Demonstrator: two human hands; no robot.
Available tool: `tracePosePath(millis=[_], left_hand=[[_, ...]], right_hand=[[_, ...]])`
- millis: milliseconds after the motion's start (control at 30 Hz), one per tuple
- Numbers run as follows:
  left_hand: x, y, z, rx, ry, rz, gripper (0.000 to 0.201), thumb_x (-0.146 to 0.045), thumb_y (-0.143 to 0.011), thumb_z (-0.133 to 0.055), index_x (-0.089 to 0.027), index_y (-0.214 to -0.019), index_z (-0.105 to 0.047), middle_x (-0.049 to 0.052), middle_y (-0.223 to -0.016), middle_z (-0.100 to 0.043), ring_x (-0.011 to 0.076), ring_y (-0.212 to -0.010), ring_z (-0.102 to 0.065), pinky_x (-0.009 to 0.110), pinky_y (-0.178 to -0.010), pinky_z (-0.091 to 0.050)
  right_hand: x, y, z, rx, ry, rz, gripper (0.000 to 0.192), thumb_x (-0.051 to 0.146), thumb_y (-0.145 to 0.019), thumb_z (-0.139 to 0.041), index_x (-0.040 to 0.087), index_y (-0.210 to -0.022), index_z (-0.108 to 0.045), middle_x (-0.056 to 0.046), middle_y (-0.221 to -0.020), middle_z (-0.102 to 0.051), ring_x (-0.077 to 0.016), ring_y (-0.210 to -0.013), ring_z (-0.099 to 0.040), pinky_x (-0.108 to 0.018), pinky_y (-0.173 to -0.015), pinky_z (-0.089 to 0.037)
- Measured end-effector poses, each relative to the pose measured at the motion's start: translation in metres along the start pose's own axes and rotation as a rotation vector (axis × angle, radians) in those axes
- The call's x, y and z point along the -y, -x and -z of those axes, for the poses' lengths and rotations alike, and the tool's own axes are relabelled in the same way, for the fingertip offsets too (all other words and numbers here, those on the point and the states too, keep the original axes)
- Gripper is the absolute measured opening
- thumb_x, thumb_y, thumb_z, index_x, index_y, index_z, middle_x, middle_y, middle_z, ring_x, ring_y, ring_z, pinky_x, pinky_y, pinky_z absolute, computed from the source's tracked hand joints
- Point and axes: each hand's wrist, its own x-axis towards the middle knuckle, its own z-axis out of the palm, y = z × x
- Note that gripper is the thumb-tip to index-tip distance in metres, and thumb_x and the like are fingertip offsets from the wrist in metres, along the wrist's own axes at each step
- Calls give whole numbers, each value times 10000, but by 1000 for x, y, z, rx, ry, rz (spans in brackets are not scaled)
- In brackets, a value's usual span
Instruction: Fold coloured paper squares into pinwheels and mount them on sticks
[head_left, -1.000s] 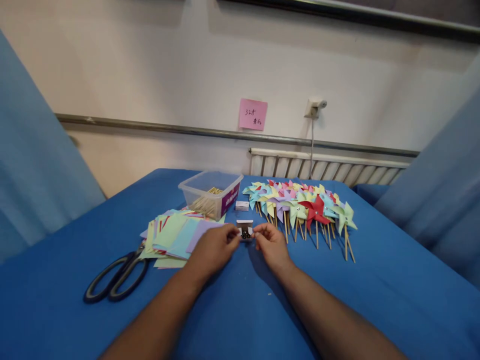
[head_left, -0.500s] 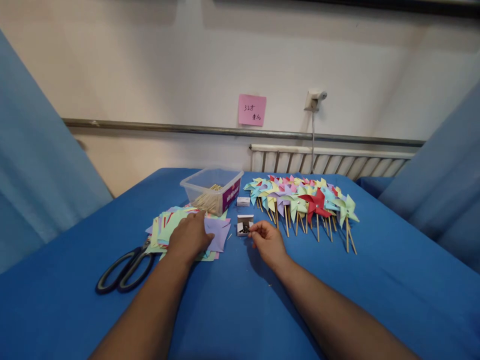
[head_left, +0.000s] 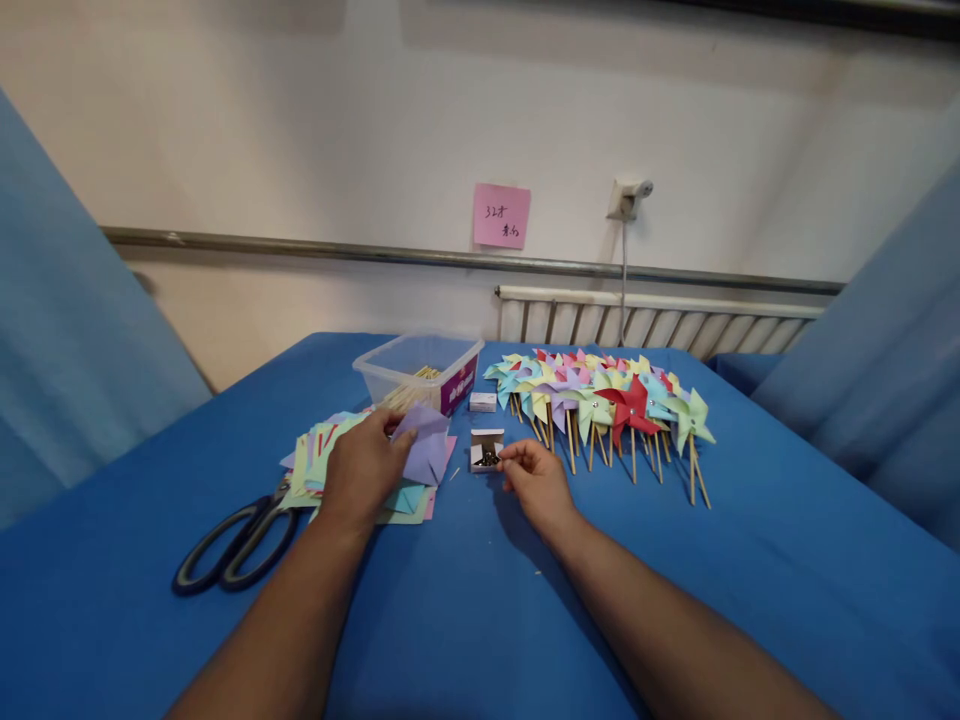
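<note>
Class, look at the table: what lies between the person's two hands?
In the head view, a small open white box lies between left hand and right hand.

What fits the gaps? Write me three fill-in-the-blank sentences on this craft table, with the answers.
1. The left hand lifts a ____ sheet off the paper stack.
2. The right hand touches the small open ____.
3. The scissors lie to the ____ of the paper stack.
Missing words: purple; box; left
</note>
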Motion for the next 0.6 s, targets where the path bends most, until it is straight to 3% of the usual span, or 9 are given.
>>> tracePosePath(millis=[100,233,333,433,533,600], left_hand=[[-6,2,-1,-51,268,48,258,-414,-724,-624,-193,-835,-700,41,-791,-719,206,-688,-627,272,-602,-420],[-13,6,-8,-64,598,109,285,-440,-647,-703,-172,-738,-670,1,-637,-641,147,-566,-539,239,-510,-375],[-19,11,-14,-10,768,126,311,-437,-616,-731,-162,-744,-661,-13,-623,-614,131,-551,-518,229,-501,-377],[-27,18,-20,40,811,118,305,-423,-602,-750,-156,-720,-661,-19,-597,-603,119,-533,-504,222,-502,-374],[-33,26,-26,143,892,114,322,-423,-594,-774,-149,-720,-661,-14,-604,-613,111,-522,-501,216,-500,-374],[-35,30,-30,238,1021,156,354,-432,-608,-778,-141,-777,-666,-4,-627,-630,116,-527,-519,220,-506,-390]], right_hand=[[3,2,0,8,-1,19,180,312,-667,-654,171,-772,-614,10,-672,-645,-78,-464,-500,-203,-453,-393],[7,2,2,47,22,25,310,456,-749,-644,161,-845,-634,-23,-772,-678,-71,-463,-511,-201,-439,-372],[8,4,3,127,-26,-20,412,553,-743,-647,162,-873,-643,-25,-760,-672,-84,-484,-534,-195,-418,-353],[9,7,2,192,-116,-83,432,590,-725,-658,161,-767,-632,12,-600,-602,-87,-455,-508,-194,-402,-325],[10,9,-1,173,-198,-142,398,534,-652,-750,158,-662,-623,43,-497,-536,-70,-412,-424,-200,-407,-316],[11,10,-2,145,-273,-173,363,473,-599,-805,155,-654,-638,36,-520,-566,-76,-440,-444,-210,-441,-362]])
